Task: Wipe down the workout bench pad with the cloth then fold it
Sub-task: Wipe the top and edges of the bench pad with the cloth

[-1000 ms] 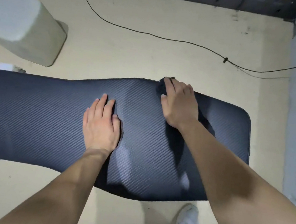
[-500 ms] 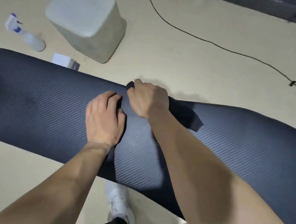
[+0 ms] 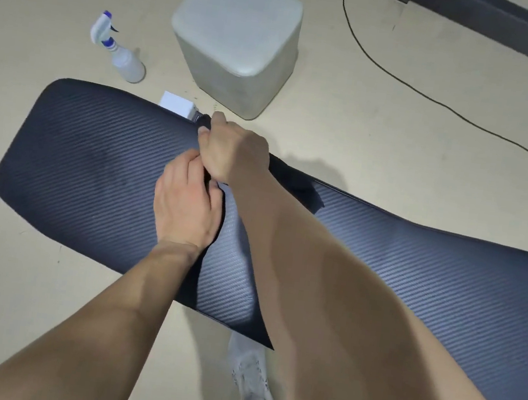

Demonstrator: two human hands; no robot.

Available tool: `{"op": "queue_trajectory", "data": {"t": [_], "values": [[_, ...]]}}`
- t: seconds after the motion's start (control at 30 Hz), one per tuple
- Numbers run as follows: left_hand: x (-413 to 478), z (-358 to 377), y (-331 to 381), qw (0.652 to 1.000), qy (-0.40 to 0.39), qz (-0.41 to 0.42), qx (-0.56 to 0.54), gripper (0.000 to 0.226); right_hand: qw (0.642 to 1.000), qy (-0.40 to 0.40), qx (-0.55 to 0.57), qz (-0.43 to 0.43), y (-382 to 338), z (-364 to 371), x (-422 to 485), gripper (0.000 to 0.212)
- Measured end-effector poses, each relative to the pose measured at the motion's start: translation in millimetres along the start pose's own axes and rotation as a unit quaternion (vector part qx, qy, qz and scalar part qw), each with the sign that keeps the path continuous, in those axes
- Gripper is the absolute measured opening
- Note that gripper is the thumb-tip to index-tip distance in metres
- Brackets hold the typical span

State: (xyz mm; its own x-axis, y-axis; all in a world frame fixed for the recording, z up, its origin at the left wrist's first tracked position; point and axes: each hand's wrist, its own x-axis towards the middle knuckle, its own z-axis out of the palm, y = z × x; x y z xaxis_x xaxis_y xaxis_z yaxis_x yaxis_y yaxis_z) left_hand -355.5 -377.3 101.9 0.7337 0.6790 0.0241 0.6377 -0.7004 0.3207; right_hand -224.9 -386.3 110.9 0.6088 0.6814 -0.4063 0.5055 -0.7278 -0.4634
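The workout bench pad is long and dark with a woven carbon-style texture, and it runs from the left across to the right edge. A dark cloth lies bunched on the pad's far edge, its loose end trailing to the right. My right hand is closed over the cloth at that far edge. My left hand rests on the pad just in front, fingers curled onto the cloth's near edge and touching my right hand. Most of the cloth is hidden under my hands.
On the beige floor beyond the pad stand a grey cube stool, a spray bottle and a small white box. A black cable crosses the floor, and a dark equipment base lies at top right. My white shoe is below the pad.
Both hands and the cloth have shifted left along the pad toward its rounded end. My left hand went from flat on the pad to curled against my right hand.
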Motion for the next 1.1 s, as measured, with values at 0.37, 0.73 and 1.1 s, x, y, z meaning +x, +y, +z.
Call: {"op": "queue_trajectory", "data": {"t": [0.37, 0.73, 1.1], "values": [[-89, 32, 136, 0.999, -0.038, 0.000, -0.029, 0.043, 1.000, -0.006, -0.013, -0.014, 127, -36, -84, 0.036], [-218, 126, 390, 0.998, -0.035, -0.040, -0.037, 0.053, 0.997, 0.007, -0.068, -0.029, 370, -110, -221, 0.041], [-304, 162, 545, 0.996, -0.077, 0.020, -0.041, 0.055, 0.995, 0.033, -0.042, 0.084, 540, -150, -321, 0.048]]}}
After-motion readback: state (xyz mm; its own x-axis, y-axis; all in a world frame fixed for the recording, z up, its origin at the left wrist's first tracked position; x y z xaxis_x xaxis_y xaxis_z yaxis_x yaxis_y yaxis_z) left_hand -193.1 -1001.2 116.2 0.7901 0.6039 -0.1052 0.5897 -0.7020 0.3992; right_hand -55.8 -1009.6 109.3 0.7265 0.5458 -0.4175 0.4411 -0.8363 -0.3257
